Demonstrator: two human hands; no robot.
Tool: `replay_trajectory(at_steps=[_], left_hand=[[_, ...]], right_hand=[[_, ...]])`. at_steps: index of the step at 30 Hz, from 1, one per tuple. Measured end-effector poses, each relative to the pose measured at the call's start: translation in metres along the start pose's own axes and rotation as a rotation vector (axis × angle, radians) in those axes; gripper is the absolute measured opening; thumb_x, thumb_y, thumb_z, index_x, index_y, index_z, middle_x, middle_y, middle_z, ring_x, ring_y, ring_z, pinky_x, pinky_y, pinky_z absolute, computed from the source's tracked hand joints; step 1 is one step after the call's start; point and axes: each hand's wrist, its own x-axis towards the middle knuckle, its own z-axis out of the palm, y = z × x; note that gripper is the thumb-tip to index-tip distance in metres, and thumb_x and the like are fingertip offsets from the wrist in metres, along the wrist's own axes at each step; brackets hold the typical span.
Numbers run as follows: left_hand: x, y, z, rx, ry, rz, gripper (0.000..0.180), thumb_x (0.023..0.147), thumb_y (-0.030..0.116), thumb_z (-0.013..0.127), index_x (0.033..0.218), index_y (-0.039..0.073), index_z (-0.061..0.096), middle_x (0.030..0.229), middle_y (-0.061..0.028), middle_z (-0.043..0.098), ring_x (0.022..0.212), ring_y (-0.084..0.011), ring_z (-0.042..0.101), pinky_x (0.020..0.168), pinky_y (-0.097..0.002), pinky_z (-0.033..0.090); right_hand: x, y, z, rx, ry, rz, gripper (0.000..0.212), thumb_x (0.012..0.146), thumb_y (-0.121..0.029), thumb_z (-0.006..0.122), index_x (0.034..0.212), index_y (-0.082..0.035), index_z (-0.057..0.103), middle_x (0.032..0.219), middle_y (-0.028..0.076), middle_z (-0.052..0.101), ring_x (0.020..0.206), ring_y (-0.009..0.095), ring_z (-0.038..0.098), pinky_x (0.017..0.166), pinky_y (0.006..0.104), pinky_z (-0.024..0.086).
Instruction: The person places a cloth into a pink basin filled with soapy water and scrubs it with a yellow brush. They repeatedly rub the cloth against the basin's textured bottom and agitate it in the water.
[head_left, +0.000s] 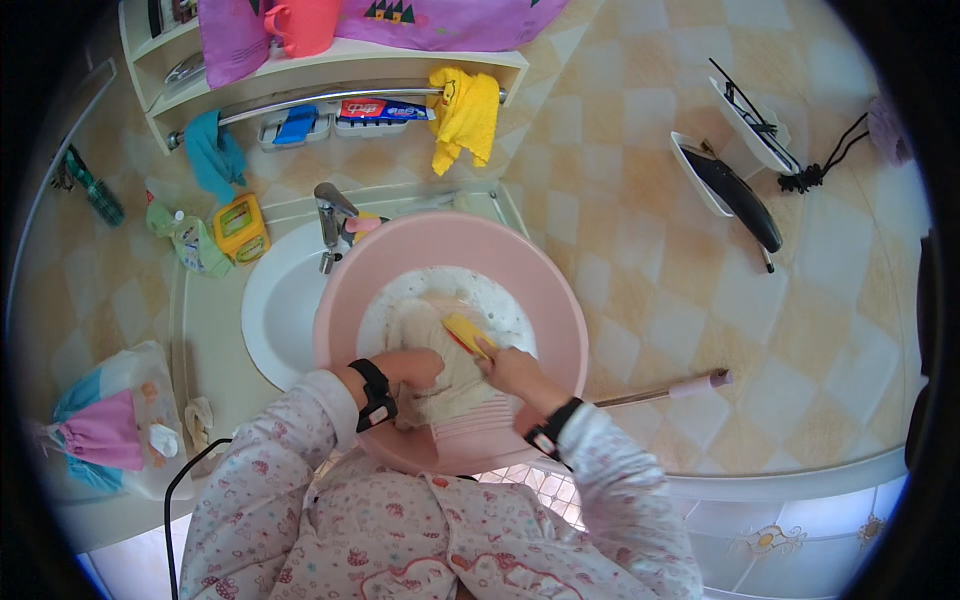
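Observation:
A large pink basin [545, 275] holds white suds [505, 305] and a wet beige cloth [425, 325]. The cloth lies partly over the ridged washboard part [492, 428] at the basin's near side. My right hand [514, 374] is closed round a yellow scrub brush [465, 330] with a red edge, which rests against the cloth. To its left, my left hand [416, 368] is curled down on the cloth and grips it; its fingertips are partly hidden. Both wrists wear black straps.
Left of the basin are a white sink [285, 310] and a chrome faucet [332, 215]. A yellow box [241, 229] and a green pouch [200, 245] stand by the wall. Above, a yellow cloth [465, 118] hangs from a rail. A stick with a pale handle [690, 387] lies right.

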Motion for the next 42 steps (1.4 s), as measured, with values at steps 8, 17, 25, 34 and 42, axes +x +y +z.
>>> replay_trajectory(at_steps=[8, 17, 25, 34, 42], left_hand=[[-0.019, -0.027, -0.011, 0.099, -0.298, -0.153, 0.011, 0.060, 0.006, 0.063, 0.065, -0.003, 0.064, 0.071, -0.0229, 0.061, 0.060, -0.0341, 0.059, 0.057, -0.0409, 0.046], [-0.011, 0.000, -0.046, -0.043, -0.027, -0.274, 0.097, 0.064, 0.052, 0.071, 0.141, 0.010, 0.029, 0.142, -0.0319, 0.019, 0.128, -0.0424, 0.030, 0.102, -0.0406, 0.032], [-0.012, 0.014, -0.047, -0.132, -0.169, -0.373, 0.117, 0.055, 0.069, 0.069, 0.145, 0.027, 0.009, 0.145, -0.0305, -0.005, 0.124, -0.0442, 0.036, 0.099, -0.0426, 0.037], [0.000, 0.001, -0.037, -0.091, -0.128, -0.350, 0.120, 0.048, 0.069, 0.072, 0.145, 0.026, 0.017, 0.142, -0.0361, 0.002, 0.113, -0.0459, 0.048, 0.094, -0.0421, 0.041], [-0.001, 0.001, -0.041, -0.011, -0.105, -0.338, 0.119, 0.048, 0.071, 0.071, 0.145, 0.025, 0.017, 0.141, -0.0377, 0.006, 0.117, -0.0468, 0.044, 0.096, -0.0415, 0.039]], right_hand=[[0.017, 0.022, 0.005, 0.149, 0.070, 0.125, 0.048, 0.090, -0.040, 0.041, 0.135, -0.022, 0.041, 0.088, 0.021, 0.063, 0.083, 0.036, 0.061, 0.074, 0.0429, 0.048], [-0.040, 0.011, 0.008, 0.201, 0.008, 0.124, 0.050, 0.089, -0.038, 0.041, 0.137, -0.025, 0.037, 0.088, 0.022, 0.063, 0.082, 0.037, 0.061, 0.074, 0.0436, 0.047], [0.056, -0.008, -0.004, -0.002, 0.168, 0.178, 0.047, 0.089, -0.035, 0.038, 0.134, -0.020, 0.042, 0.084, 0.019, 0.065, 0.080, 0.035, 0.063, 0.073, 0.0446, 0.050], [0.029, -0.017, 0.013, 0.046, 0.125, 0.039, 0.046, 0.089, -0.039, 0.039, 0.132, -0.025, 0.044, 0.084, 0.018, 0.065, 0.079, 0.034, 0.063, 0.072, 0.0453, 0.050], [0.047, -0.004, 0.014, 0.031, 0.045, 0.191, 0.043, 0.088, -0.034, 0.039, 0.128, -0.021, 0.047, 0.089, 0.017, 0.066, 0.083, 0.031, 0.064, 0.071, 0.0442, 0.050]])
